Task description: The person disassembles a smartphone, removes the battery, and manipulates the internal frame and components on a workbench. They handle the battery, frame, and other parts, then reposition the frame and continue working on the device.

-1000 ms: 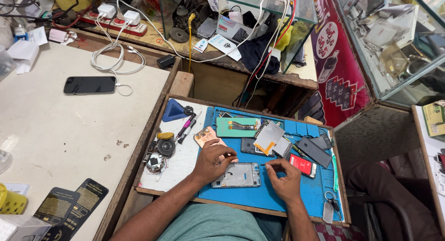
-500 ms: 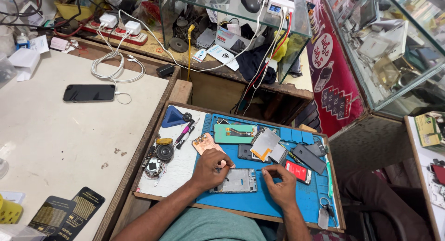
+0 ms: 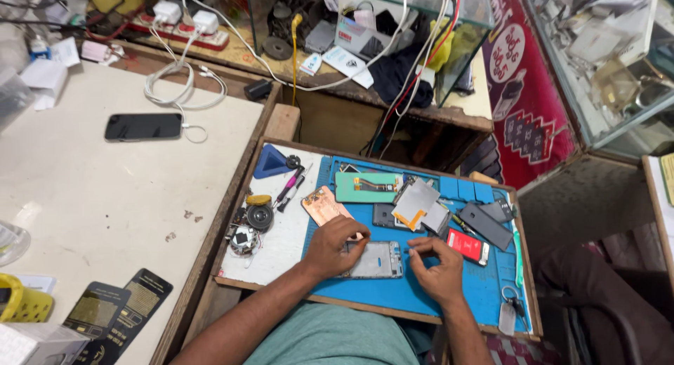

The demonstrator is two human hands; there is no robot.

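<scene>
Low in the middle of the frame, on the blue mat, the opened phone lies stripped, parts scattered above it, reassembly seemingly undone; the left hand presses it, while the right hand pinches something too small to tell.

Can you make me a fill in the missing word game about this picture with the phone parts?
1. The left hand rests on a phone frame that lies on a ____ mat.
2. The phone on the white table is plugged into a ____ cable.
3. Beside the right hand lies a small ____ battery.

Missing words: blue; white; red
</scene>
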